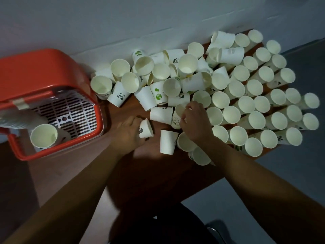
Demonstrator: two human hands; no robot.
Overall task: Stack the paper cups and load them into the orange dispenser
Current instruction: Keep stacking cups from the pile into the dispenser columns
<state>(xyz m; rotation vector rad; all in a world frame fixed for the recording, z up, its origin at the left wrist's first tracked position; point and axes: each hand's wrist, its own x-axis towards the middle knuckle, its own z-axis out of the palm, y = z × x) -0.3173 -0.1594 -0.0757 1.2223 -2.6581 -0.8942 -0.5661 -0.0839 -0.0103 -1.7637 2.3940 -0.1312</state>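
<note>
Two bare forearms reach out over the brown table (158, 176). My left hand (125, 133) curls its fingers round one tipped cup with a dark print (146, 129), lifting it just off the wood. My right hand (195, 121) pinches the rim of one HELLO cup (176, 118) with bent fingers. One plain cup (168, 142) sits between my wrists, and two more show their open mouths under my right wrist.

Beyond my hands lies the heap of loose paper cups (158, 80), tumbled on their sides and over each other, some printed with pandas or green leaves. To the right they stand upright in crowded rows, roughly thirty, too tightly packed for an exact count.

At the far left stands one orange dispenser (44, 71) with a grey grille (70, 111) – one cup (44, 136) stands on its tray. A pale wall (105, 20) backs the table.
</note>
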